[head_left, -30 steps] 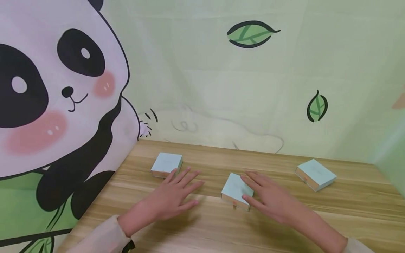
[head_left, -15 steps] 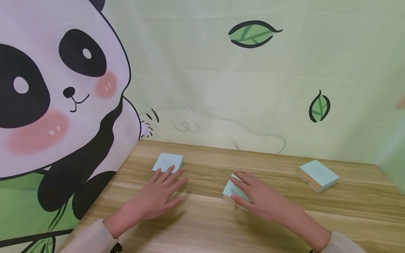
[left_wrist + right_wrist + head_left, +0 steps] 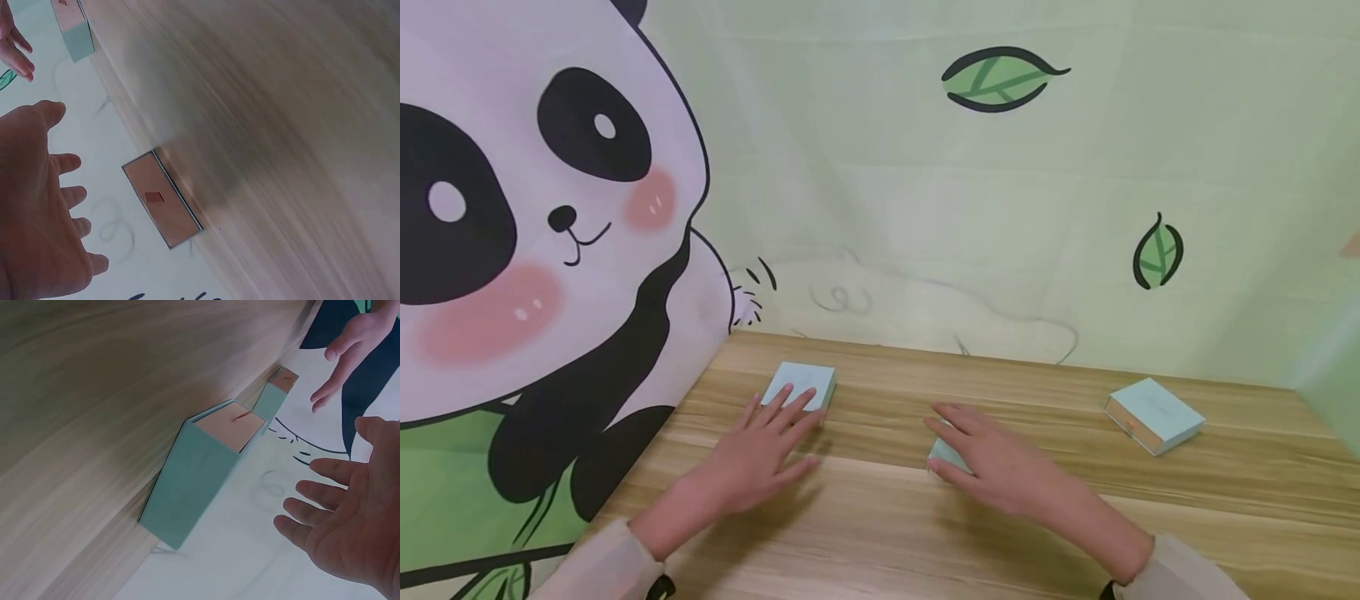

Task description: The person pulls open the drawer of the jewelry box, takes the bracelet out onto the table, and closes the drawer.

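Three small square boxes with pale blue tops lie apart on the wooden table. My left hand point(image 3: 733, 471), fingers spread, is over the near part of the left box point(image 3: 811, 375). In the left wrist view that box's pinkish front point(image 3: 167, 215) with a small tab shows, with a gap to the fingers. My right hand point(image 3: 1015, 471), also with extended fingers, hides most of the middle box point(image 3: 947, 455) in the head view. The right wrist view shows the middle box's green-blue side point(image 3: 187, 478) apart from the fingers. Neither hand holds anything.
The right box point(image 3: 1157, 414) sits turned at an angle, away from both hands. Behind the wooden table point(image 3: 880, 533) hangs a pale green cloth point(image 3: 880, 192) printed with a panda and leaves.
Both hands have moved left. My left hand now covers more of the left box's near side, and my right hand hides more of the middle box. The boxes stay put.
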A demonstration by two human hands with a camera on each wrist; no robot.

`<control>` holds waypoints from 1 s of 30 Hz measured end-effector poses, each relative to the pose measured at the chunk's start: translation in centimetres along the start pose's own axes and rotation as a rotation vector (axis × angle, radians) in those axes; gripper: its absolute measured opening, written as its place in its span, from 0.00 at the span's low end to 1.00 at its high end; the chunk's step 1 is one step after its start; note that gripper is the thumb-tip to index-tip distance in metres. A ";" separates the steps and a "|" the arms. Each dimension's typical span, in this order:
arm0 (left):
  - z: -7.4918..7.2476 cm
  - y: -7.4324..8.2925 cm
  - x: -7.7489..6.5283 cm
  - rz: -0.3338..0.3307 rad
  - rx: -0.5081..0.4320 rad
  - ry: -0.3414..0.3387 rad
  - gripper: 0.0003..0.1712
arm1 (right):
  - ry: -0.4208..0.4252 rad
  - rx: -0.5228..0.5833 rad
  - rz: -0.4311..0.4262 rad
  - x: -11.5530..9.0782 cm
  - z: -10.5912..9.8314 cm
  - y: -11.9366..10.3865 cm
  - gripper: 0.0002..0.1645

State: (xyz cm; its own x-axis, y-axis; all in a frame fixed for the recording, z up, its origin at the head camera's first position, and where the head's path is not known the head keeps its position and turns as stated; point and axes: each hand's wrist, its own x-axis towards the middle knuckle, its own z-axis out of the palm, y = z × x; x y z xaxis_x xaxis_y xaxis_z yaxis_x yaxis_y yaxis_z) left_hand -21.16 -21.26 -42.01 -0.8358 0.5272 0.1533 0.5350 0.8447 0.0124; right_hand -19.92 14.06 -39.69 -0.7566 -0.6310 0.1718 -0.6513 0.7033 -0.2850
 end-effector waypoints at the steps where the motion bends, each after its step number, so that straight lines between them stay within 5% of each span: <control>1: 0.1 -0.2 0.0 -0.002 -0.002 0.002 0.36 | 0.000 -0.004 -0.004 0.2 0.1 0.0 0.36; 11: 0.8 -1.4 0.6 -0.034 -0.057 0.035 0.34 | -0.022 0.020 -0.027 1.9 0.6 -0.9 0.37; 30: 0.7 -2.4 1.2 -0.121 0.014 0.054 0.32 | -0.094 -0.101 -0.086 5.9 1.9 -2.8 0.34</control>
State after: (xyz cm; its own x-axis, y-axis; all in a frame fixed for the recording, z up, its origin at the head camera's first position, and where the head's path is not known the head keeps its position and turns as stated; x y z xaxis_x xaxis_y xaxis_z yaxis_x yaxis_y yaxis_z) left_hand -23.57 -22.61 -42.58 -0.8860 0.4160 0.2049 0.4288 0.9032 0.0205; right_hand -22.42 7.74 -39.62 -0.6918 -0.7150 0.1010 -0.7198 0.6716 -0.1757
